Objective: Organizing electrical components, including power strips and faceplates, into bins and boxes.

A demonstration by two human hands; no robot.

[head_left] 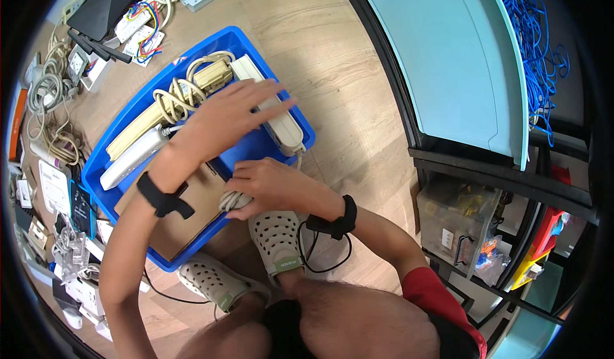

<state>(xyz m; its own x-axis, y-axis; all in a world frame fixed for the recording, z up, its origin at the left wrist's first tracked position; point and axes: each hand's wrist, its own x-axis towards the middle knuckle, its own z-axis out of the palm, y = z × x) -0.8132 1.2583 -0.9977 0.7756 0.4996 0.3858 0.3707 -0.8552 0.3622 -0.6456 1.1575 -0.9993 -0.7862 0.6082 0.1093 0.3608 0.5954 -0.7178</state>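
My left hand (pixel 233 113) reaches across a blue plastic bin (pixel 235 37), fingers stretched out and slightly blurred. It lies over a white power strip (pixel 284 129) along the bin's right side; whether it touches the strip I cannot tell. Closed round a coiled white cable (pixel 235 200), my right hand (pixel 268 183) is at the bin's near right edge. From the right-hand strip's near end a cord runs down toward this hand. A long beige power strip (pixel 144 125) with its cord looped on top, a shorter white power strip (pixel 135 157) and a brown cardboard box (pixel 192 215) also lie in the bin.
Cables (pixel 48 93), adapters and small boxes crowd the floor at left. At right stands a black rack (pixel 473 173) with a light-blue tray (pixel 441 58), blue cables (pixel 531 46) and a clear drawer (pixel 454 225). My shoes (pixel 275 237) are close to the bin's near side.
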